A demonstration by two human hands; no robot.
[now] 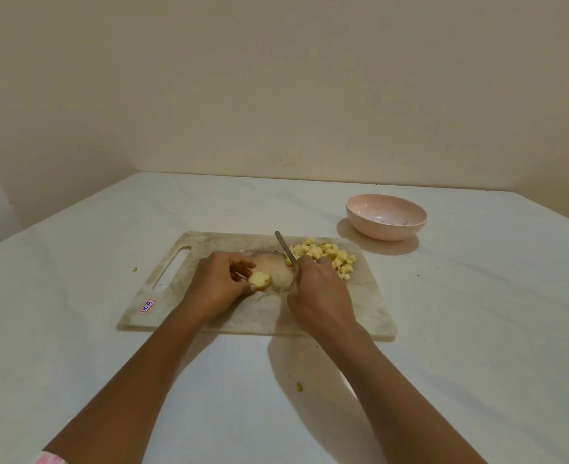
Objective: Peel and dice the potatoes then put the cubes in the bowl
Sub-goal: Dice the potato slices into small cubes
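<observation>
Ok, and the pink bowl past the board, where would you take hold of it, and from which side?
Probably the near rim of the bowl, thumb inside and fingers outside, coming from the board side. It stands upright and open, has no handle, and its wall curves under, so the rim is the easiest edge to pinch. The right hand is nearer but holds the knife.

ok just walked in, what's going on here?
A person is dicing potato at a table. The left hand holds a potato piece on the cutting board, and the right hand grips a knife just beside it. A pile of cubes sits at the board's far right corner. The pink bowl beyond it holds no cubes yet.
</observation>
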